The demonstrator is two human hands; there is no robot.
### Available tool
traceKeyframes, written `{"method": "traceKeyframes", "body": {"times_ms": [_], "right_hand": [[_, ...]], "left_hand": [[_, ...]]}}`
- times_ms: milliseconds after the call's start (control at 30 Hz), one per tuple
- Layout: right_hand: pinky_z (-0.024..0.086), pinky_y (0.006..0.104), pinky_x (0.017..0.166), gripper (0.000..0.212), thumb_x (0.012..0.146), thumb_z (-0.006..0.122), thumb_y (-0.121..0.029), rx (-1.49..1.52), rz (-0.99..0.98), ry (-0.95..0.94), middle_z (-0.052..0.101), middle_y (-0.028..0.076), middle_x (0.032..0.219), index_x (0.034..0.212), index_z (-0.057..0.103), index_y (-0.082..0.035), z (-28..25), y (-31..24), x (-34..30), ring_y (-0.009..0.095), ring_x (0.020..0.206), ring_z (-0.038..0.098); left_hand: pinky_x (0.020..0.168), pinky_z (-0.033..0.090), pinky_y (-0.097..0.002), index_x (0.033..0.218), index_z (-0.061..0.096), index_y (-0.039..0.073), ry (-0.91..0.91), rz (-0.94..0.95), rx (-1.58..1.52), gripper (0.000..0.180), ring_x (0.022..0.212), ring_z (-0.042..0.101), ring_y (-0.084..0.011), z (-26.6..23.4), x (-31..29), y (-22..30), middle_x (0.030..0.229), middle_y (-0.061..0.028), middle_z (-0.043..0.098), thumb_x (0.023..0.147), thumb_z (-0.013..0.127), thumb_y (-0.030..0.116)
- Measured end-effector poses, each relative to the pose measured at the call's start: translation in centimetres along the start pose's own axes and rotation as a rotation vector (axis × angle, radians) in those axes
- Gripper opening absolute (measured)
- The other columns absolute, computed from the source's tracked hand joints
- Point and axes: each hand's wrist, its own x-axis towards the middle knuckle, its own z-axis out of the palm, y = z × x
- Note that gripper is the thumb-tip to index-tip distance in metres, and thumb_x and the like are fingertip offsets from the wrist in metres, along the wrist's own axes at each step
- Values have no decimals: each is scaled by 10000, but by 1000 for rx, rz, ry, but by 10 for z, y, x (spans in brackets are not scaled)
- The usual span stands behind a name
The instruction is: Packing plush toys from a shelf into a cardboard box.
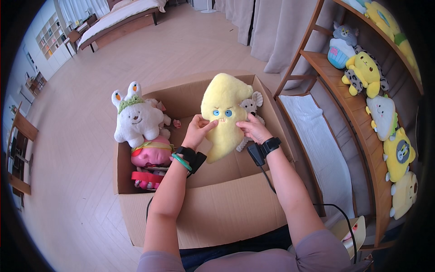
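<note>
Between my two hands is a pale yellow plush toy (223,97), shaped like a curved crescent with blue eyes and a frowning, toothy face. My left hand (200,130) grips its left edge, thumb on the front. My right hand (255,128) pinches the right edge the same way. The toy is held upright above an open cardboard box (190,206). Inside the box, a white plush with a green leafy band (136,119) and a pink plush (153,153) lie at the left. A grey-white plush (250,105) is partly hidden behind the yellow toy.
To the right stands a wooden shelf (326,72) with several plush toys, among them a yellow one (364,72) and a cat in a blue cup (343,47). A white cloth (312,136) covers its lower level. A bed (122,20) stands far back; grey curtains (281,31) hang behind.
</note>
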Motion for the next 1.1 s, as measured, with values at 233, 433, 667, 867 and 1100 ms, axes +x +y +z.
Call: {"method": "traceKeyframes", "body": {"times_ms": [233,433,667,867,1100], "right_hand": [[486,291,764,507,782,619,-102,-17,3,-16,543,74,1072,1235,397,-52,-2,4,3,160,935,568],[487,294,760,492,774,629,-94,-34,14,-18,545,79,1071,1216,417,-45,-4,7,5,163,942,566],[482,289,766,488,764,640,-71,-74,-16,-53,557,96,1072,1196,418,-27,-1,8,5,168,942,567],[480,292,791,490,763,643,-73,-77,-16,-83,556,104,1077,1193,415,-19,-2,9,5,171,954,566],[498,301,759,482,762,651,-99,-119,7,-73,562,101,1061,1179,424,-13,-1,8,5,168,927,578]], "left_hand": [[655,404,-224,1049,476,3,6,3,62,498,750,538,-101,1,-4,4,848,-55,591,737,712,312],[628,414,-237,1025,486,-10,43,-33,126,541,722,521,-100,1,-2,5,816,-45,569,735,696,394],[649,436,-243,993,513,-21,110,-51,212,599,710,527,-112,0,2,-5,823,-64,564,753,622,516],[699,475,-291,1050,499,-68,55,-155,84,701,828,583,-192,-6,9,-12,938,-151,582,767,557,571],[690,479,-288,1064,499,-65,35,-151,73,668,779,593,-190,-6,8,-12,927,-156,587,825,477,559]]}}
